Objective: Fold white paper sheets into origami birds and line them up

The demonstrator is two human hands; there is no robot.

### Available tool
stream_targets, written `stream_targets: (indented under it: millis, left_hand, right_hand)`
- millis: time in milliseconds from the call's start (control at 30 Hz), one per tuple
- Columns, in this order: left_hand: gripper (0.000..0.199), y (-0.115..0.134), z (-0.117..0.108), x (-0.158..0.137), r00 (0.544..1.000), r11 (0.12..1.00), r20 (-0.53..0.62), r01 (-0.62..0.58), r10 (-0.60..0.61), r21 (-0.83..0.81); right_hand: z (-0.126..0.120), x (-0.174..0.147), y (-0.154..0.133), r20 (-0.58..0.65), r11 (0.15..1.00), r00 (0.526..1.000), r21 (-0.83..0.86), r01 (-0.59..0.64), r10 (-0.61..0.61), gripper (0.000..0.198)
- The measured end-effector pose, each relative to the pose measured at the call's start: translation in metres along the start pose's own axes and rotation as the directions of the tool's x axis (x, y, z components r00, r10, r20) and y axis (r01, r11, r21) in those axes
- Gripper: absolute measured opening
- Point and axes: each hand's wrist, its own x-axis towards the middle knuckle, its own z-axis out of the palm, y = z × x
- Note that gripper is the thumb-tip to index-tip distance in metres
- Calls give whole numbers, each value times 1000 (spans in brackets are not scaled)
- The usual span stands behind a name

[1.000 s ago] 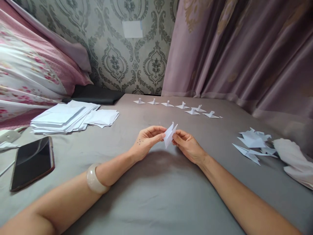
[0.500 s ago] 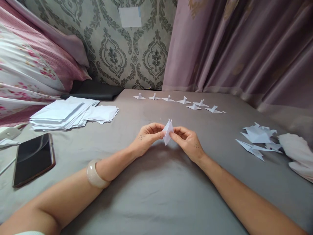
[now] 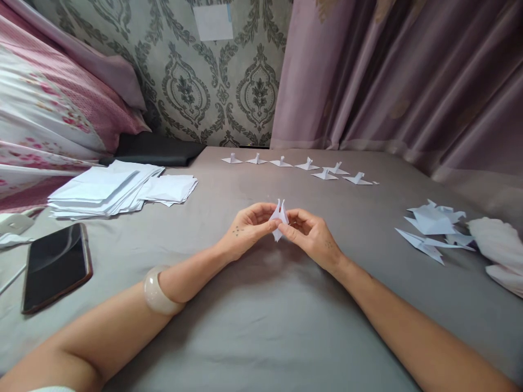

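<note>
A small folded white paper figure point(image 3: 279, 213) is held upright in the middle of the view, with two narrow points at its top and a pointed lower end. My left hand point(image 3: 252, 224) grips its left side, thumb across the front and fingers behind. From the other side my right hand point(image 3: 310, 233) pinches it, its thumb against the front near the left thumb. The fingertips behind the paper are partly hidden. Farther back on the grey cloth stand several folded paper cranes point(image 3: 306, 164) in a loose row.
Stacks of white paper point(image 3: 98, 188) and smaller sheets point(image 3: 169, 189) lie at the left, near a phone point(image 3: 57, 267) and a black flat item point(image 3: 155, 149). At the right are a pile of folded paper pieces point(image 3: 435, 219) and a whitish cloth point(image 3: 496, 245). Curtains point(image 3: 368, 71) hang behind.
The two top points of the paper figure now stand farther apart. My thumbs have come closer together across its front. The view has shifted slightly.
</note>
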Motion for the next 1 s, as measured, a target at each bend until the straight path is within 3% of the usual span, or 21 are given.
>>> stream_targets:
  millis: [200, 467, 800, 1000]
  left_hand:
    - [28, -1, -3, 1, 1000, 1000, 3, 6, -6, 6]
    - [20, -4, -6, 3, 997, 998, -52, 56, -57, -34]
    - [23, 0, 0, 1, 985, 987, -97, 152, -146, 59]
    - [25, 0, 1, 0, 981, 981, -52, 190, -189, 26]
  right_hand:
    - [2, 3, 6, -28, 999, 999, 34, -34, 35, 23]
    - [-4, 5, 12, -1, 955, 979, 219, -199, 205, 23]
    - [-3, 4, 7, -35, 944, 977, 267, -195, 212, 26]
    - [2, 4, 6, -174, 984, 975, 138, -113, 137, 22]
